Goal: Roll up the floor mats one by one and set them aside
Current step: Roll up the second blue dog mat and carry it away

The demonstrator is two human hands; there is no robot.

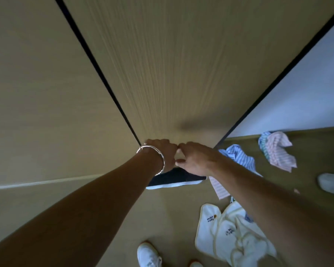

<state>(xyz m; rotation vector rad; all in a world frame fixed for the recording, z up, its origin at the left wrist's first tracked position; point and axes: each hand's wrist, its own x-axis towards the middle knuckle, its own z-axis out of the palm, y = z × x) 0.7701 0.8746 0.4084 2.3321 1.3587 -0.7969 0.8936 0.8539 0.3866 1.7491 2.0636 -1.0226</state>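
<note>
Mat [172, 74]: flat on the floor, long way going straight off from the hands
Left hand [160, 153]: fingers curled over the near end
Right hand [193, 160]: pinching that same end — touching the left
Clothes [278, 151]: on the floor — right of it

The mat [172, 74] looks woven and straw-like, finely ribbed and matt, edged with dark cloth tape [96, 62]. The bangle [163, 159] is shiny metal. The floor [172, 209] is smooth and matt. The towel [229, 234] is fluffy cream cloth.
</note>
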